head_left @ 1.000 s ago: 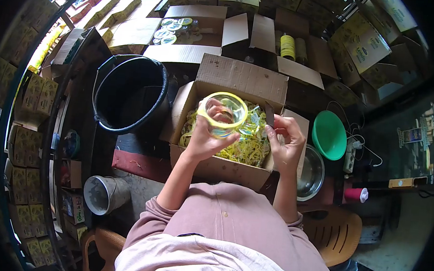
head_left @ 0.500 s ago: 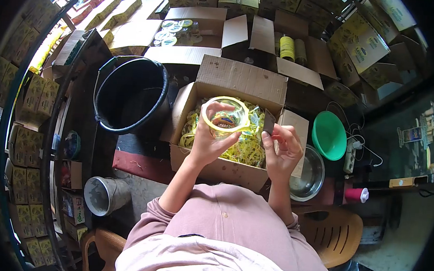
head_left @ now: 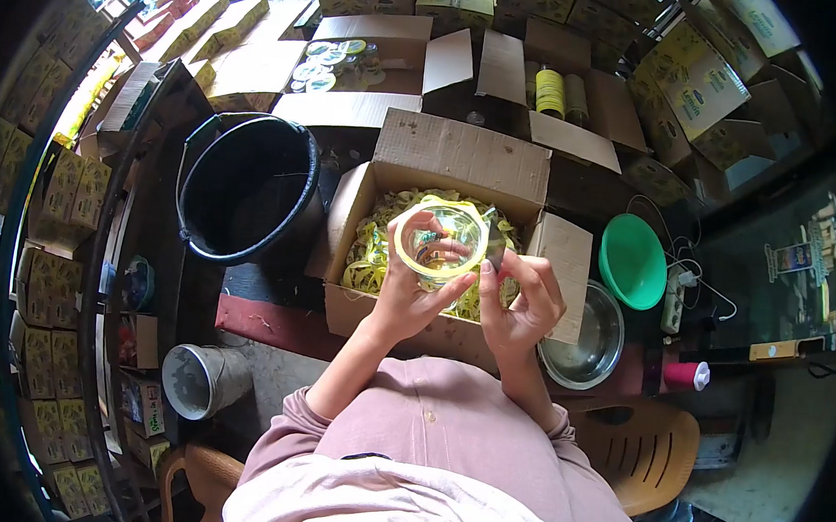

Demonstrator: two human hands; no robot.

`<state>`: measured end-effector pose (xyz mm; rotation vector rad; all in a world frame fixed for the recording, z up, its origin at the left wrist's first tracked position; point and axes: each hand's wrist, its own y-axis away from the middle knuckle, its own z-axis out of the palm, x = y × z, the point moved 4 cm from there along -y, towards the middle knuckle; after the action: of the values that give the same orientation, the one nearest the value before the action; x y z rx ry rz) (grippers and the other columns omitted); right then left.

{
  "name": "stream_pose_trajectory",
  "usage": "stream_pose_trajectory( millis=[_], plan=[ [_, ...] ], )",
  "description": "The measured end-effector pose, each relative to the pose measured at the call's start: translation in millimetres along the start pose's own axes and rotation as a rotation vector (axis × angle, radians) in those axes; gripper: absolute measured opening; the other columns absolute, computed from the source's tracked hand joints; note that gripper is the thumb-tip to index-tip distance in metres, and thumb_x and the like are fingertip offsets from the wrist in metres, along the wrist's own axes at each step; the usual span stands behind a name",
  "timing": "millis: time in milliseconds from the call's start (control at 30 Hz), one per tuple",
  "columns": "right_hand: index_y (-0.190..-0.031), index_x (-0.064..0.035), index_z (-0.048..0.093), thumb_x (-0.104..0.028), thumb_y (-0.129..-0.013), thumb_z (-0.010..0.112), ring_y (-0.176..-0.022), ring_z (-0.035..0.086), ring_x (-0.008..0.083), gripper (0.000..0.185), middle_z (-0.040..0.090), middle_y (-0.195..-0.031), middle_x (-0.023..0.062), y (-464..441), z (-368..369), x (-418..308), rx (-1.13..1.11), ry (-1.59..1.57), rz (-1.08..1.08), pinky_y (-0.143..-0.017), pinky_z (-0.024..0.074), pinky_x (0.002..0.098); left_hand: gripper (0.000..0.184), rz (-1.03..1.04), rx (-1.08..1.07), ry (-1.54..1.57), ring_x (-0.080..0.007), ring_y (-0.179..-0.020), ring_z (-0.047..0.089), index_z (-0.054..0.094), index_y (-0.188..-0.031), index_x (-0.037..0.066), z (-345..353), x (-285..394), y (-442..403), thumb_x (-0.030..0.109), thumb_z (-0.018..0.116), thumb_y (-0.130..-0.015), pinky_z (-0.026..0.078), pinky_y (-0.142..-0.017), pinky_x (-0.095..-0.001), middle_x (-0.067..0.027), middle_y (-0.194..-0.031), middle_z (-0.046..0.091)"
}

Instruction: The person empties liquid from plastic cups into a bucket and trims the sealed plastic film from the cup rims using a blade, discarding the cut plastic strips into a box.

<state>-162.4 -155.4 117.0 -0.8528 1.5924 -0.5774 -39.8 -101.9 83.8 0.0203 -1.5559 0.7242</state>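
My left hand [head_left: 404,297] is wrapped round a clear cup [head_left: 440,262] with a yellow rim, its mouth tilted up towards me. Fingers show through the see-through wall. In my right hand [head_left: 523,304], thumb and fingers pinch a small dark flat blade-like piece [head_left: 496,250], held up against the right side of the rim; whether it touches cannot be made out. Both hands are above an open cardboard box [head_left: 463,154] holding a heap of thin yellow strips [head_left: 369,250].
A black bucket [head_left: 313,192] stands left of the box. To the right are a green bowl [head_left: 633,260], a metal basin [head_left: 609,344] and a pink thread spool [head_left: 683,375]. Behind are an open box of lids [head_left: 320,83] and a box with yellow rolls [head_left: 550,92]. A grey bucket [head_left: 229,374] sits lower left.
My right hand has moved left and slightly down, bringing the dark piece to the cup's rim. The cup has shifted a little right and turned in my left hand.
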Motion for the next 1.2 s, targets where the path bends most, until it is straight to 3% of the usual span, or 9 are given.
stream_pose_trajectory(
  millis=[100, 500, 833, 900, 933, 1033, 1200],
  plan=[
    [-0.089, -0.0049, 0.063, 0.003, -0.065, 0.068, -0.056, 0.055, 0.0127, 0.026, 0.058, -0.072, 0.0061, -4, 1, -5, 0.01, 0.034, -0.049, -0.05, 0.0458, 0.0242, 0.067, -0.037, 0.009, 0.003, -0.0187, -0.092, 0.055, 0.02, -0.117, 0.005, 1, -2, 1, 0.004, 0.069, -0.071, 0.046, -0.078, -0.0301, -0.0101, -0.104, 0.036],
    [-0.091, -0.0032, 0.063, 0.005, -0.065, 0.067, -0.056, 0.056, 0.013, 0.028, 0.057, -0.071, 0.0059, -5, 4, -7, 0.019, 0.089, -0.086, -0.051, 0.0469, 0.0243, 0.077, 0.175, -0.009, -0.098, -0.0242, -0.095, 0.052, 0.013, -0.122, 0.009, -3, -2, -2, 0.005, 0.07, -0.069, 0.044, -0.08, -0.0342, -0.018, -0.113, 0.04],
    [-0.089, -0.0026, 0.064, 0.005, -0.063, 0.068, -0.056, 0.056, 0.0135, 0.027, 0.056, -0.067, 0.0052, -12, 2, -1, -0.004, 0.109, -0.075, -0.052, 0.046, 0.0253, 0.081, 0.23, -0.038, -0.284, -0.0233, -0.095, 0.053, 0.013, -0.123, 0.009, 0, 8, -2, 0.004, 0.071, -0.067, 0.044, -0.081, -0.0344, -0.0165, -0.112, 0.042],
    [-0.088, -0.0023, 0.064, 0.005, -0.064, 0.068, -0.056, 0.056, 0.0137, 0.026, 0.056, -0.066, 0.0054, -14, 1, 5, -0.009, 0.009, -0.031, -0.052, 0.0454, 0.025, 0.081, 0.198, -0.056, -0.153, -0.0227, -0.094, 0.053, 0.013, -0.122, 0.009, 1, 1, -2, 0.003, 0.071, -0.066, 0.044, -0.081, -0.0339, -0.0161, -0.112, 0.042],
    [-0.086, 0.0025, 0.059, 0.009, -0.064, 0.066, -0.061, 0.05, 0.0109, 0.023, 0.053, -0.068, 0.0045, -15, 2, 4, -0.015, -0.071, 0.025, -0.055, 0.0414, 0.0216, 0.078, 0.184, -0.066, -0.054, -0.0221, -0.095, 0.052, 0.013, -0.122, 0.007, 1, 2, -4, 0.003, 0.069, -0.067, 0.043, -0.083, -0.0332, -0.0154, -0.112, 0.041],
    [-0.083, 0.0025, 0.059, 0.01, -0.065, 0.065, -0.062, 0.05, 0.0107, 0.021, 0.053, -0.069, 0.0041, -13, 0, 3, 0.024, -0.058, 0.039, -0.056, 0.0412, 0.0216, 0.071, 0.097, -0.032, 0.045, -0.0213, -0.096, 0.051, 0.019, -0.121, 0.006, -2, 3, -5, 0.003, 0.067, -0.069, 0.043, -0.084, -0.0323, -0.0134, -0.112, 0.038],
    [-0.082, 0.0001, 0.059, 0.008, -0.064, 0.066, -0.055, 0.052, 0.013, 0.021, 0.054, -0.066, 0.0059, -11, 2, -9, -0.008, -0.013, -0.065, -0.05, 0.041, 0.0238, 0.066, 0.071, 0.026, 0.032, -0.0206, -0.096, 0.051, 0.025, -0.122, 0.005, -2, -4, -1, 0.002, 0.066, -0.069, 0.044, -0.083, -0.0315, -0.0111, -0.113, 0.033]
  ],
)
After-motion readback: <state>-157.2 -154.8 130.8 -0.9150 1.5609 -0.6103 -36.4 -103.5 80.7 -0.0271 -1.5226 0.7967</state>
